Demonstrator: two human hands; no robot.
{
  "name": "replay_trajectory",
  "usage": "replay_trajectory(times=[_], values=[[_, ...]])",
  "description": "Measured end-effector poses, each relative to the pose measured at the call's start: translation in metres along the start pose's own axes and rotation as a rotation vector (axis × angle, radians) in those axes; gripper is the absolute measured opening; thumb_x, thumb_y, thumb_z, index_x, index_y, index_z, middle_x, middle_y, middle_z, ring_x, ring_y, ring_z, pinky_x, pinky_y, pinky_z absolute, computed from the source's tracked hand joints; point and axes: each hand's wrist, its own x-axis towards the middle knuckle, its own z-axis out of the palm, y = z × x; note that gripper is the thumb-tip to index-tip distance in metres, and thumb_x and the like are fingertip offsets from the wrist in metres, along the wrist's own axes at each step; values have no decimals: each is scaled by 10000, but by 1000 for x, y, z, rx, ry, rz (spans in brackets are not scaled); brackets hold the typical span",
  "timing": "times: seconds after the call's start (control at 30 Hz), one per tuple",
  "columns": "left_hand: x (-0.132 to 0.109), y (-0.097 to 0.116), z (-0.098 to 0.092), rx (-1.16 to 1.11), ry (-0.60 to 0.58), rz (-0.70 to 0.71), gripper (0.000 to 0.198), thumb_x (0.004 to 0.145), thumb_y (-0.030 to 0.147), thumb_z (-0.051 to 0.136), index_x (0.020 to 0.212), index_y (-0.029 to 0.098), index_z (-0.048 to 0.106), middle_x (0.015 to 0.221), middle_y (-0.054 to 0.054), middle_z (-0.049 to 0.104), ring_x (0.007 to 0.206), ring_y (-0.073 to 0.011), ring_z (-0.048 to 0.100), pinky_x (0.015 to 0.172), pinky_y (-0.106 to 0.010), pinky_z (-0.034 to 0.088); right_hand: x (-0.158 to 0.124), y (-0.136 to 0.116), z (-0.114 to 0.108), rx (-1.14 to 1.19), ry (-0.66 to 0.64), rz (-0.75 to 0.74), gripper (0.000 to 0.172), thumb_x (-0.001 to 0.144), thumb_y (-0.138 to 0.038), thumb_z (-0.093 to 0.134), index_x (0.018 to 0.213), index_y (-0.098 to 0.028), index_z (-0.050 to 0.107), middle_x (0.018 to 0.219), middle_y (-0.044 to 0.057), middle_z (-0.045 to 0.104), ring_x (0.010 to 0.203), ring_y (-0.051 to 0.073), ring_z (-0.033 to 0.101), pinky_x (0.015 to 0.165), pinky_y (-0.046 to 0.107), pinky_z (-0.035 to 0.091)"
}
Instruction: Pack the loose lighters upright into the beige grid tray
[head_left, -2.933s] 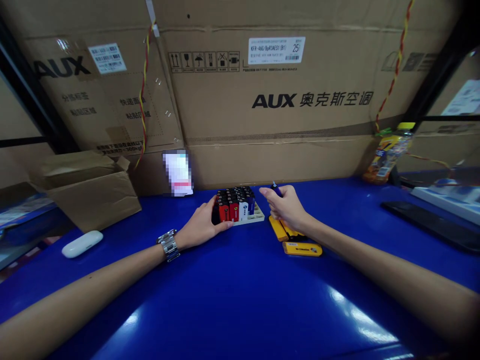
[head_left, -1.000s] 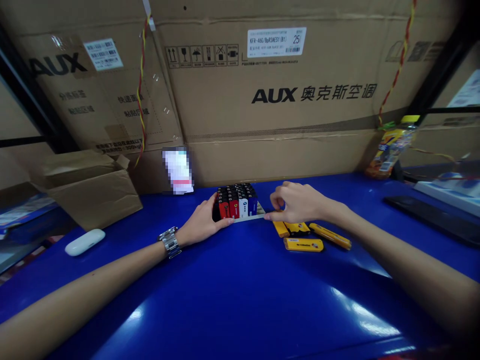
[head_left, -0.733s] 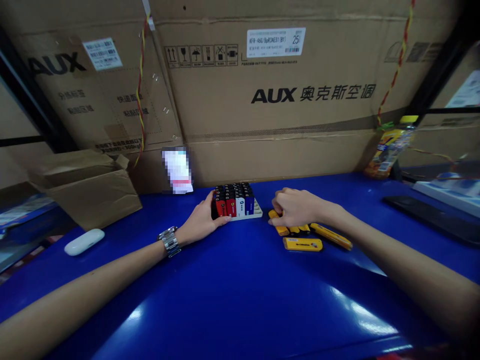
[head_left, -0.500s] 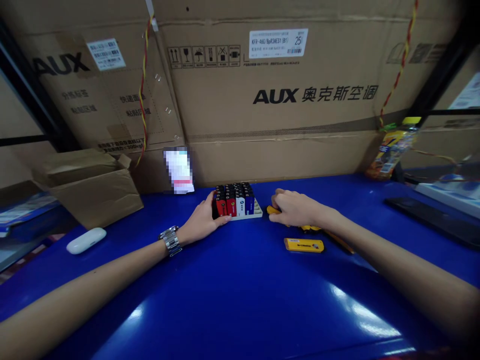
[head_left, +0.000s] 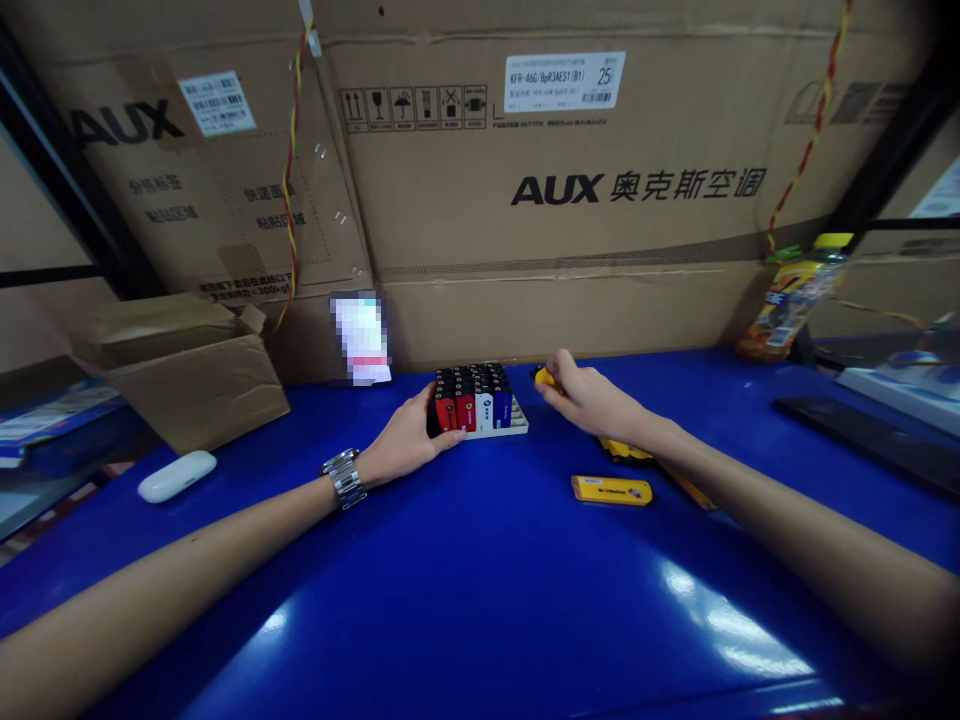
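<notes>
A white tray on the blue table carries upright lighters in rows of red, white and blue, with black tops. Its right-hand strip shows bare slots. My left hand wraps around the tray's left side, thumb along the front edge. Just right of the tray, my right hand pinches a yellow lighter, its black top pointing up and left. One yellow lighter lies flat nearer me. Several more yellow lighters lie partly hidden beneath my right forearm.
Large cardboard boxes wall off the back. On the left are an open carton, a white case and a blurred-out upright screen. A drink bottle and a black flat object are on the right.
My right hand has risen slightly from the table with the yellow lighter, whose black top now shows. My left hand stays on the tray. The view has shifted a little.
</notes>
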Motion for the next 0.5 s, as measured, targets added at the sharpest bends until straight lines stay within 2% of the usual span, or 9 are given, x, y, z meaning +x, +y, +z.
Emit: replay_trajectory(times=[0.17, 0.3, 0.43, 0.5], values=[[0, 1, 0, -5, 3, 22, 632, 741, 398, 634, 1284, 165, 410, 1242, -131, 569, 1085, -287, 572, 940, -461, 433, 3, -6, 8, 540, 109, 18, 281, 891, -459, 405, 1003, -204, 364, 826, 30, 522, 684, 142, 522, 561, 282, 492], [0, 2, 0, -4, -4, 24, 623, 751, 394, 627, 1285, 163, 406, 1232, -122, 578, 1076, -274, 578, 927, -437, 442, 3, -13, 12, 619, 119, 5, 281, 874, -458, 450, 939, -185, 444, 834, 29, 503, 648, 118, 491, 591, 288, 492], [0, 0, 0, 8, 4, 28, 619, 754, 399, 630, 1277, 157, 406, 1238, -123, 573, 1081, -270, 574, 942, -432, 431, 1, -18, 13, 772, 46, -8, 273, 884, -455, 450, 982, -219, 353, 797, 6, 540, 605, 111, 520, 520, 253, 451], [0, 0, 1, 15, 3, 28, 603, 757, 403, 628, 1265, 157, 414, 1241, -124, 571, 1080, -269, 574, 945, -431, 429, 0, -21, 13, 839, 46, 6, 287, 881, -463, 461, 1005, -239, 332, 724, -31, 525, 545, 95, 487, 476, 226, 411]])
